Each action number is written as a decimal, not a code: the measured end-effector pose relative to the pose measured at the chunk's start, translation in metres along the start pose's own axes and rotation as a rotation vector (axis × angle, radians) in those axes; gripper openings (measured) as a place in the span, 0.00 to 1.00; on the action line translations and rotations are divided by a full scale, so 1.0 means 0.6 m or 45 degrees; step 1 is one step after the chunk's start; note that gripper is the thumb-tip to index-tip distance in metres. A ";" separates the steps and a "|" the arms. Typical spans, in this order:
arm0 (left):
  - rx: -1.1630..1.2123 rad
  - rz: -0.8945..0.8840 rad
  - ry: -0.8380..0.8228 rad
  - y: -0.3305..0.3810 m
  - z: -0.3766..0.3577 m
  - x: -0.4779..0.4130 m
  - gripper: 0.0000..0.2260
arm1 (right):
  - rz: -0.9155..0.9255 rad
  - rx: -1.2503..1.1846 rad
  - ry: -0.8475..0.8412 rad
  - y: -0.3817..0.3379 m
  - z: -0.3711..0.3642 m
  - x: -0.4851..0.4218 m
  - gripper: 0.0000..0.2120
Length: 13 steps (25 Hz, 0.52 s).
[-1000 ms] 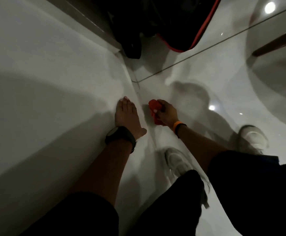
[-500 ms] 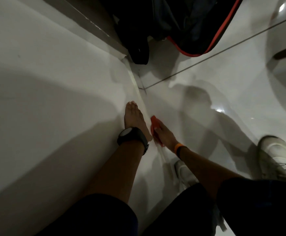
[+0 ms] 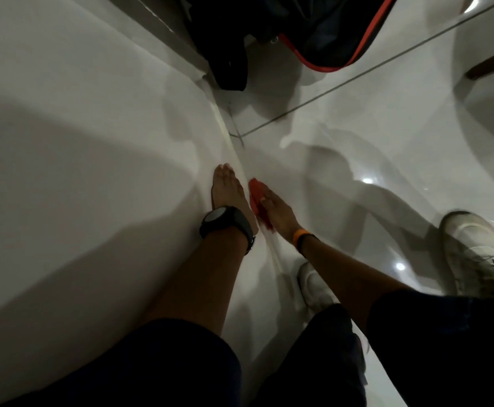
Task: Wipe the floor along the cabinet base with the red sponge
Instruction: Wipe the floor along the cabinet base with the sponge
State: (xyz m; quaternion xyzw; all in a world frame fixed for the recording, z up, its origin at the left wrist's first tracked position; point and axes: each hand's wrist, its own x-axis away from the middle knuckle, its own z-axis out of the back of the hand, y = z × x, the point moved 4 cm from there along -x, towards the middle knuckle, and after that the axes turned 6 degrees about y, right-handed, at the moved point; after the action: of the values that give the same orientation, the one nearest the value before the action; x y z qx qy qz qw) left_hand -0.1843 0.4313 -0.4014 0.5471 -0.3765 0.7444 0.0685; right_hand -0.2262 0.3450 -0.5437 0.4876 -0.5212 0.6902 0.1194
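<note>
Nearest, I log dark trouser knees (image 3: 313, 362) and two white laced sneakers (image 3: 472, 254) on the glossy white tiled floor (image 3: 372, 118). Next, my left hand (image 3: 226, 188), black round wristwatch (image 3: 225, 220) at the wrist, lies flat with fingers together and extended against the white cabinet face (image 3: 78, 127). Just beside it, my right hand (image 3: 278, 210), orange wristband (image 3: 298, 235) on the wrist, presses the flat red sponge (image 3: 257, 192) onto the floor at the cabinet base, fingers laid over it. Farthest, a black bag with red trim (image 3: 313, 30).
</note>
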 end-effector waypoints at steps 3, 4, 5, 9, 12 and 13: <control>-0.022 -0.027 -0.009 0.005 -0.003 0.010 0.41 | -0.288 0.026 -0.013 0.084 0.007 0.091 0.25; -0.022 -0.035 -0.020 0.006 -0.004 0.012 0.41 | -0.295 -0.028 0.009 0.082 0.004 0.097 0.25; -0.024 -0.037 -0.031 0.006 -0.004 0.012 0.40 | -0.252 -0.091 0.037 0.066 0.001 0.086 0.24; 0.022 0.000 -0.047 -0.004 -0.001 -0.001 0.40 | 0.139 -0.035 -0.040 -0.087 -0.007 -0.051 0.23; 0.017 -0.008 -0.048 -0.003 0.006 -0.009 0.39 | 0.227 0.043 -0.048 -0.147 -0.003 -0.107 0.24; 0.024 -0.023 -0.056 0.001 0.007 -0.008 0.39 | 0.250 0.038 -0.065 -0.135 -0.002 -0.095 0.24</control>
State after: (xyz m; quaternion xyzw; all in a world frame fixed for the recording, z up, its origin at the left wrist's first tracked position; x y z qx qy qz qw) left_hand -0.1795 0.4298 -0.4050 0.5672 -0.3660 0.7352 0.0618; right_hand -0.1443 0.4002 -0.5401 0.4532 -0.5589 0.6938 0.0306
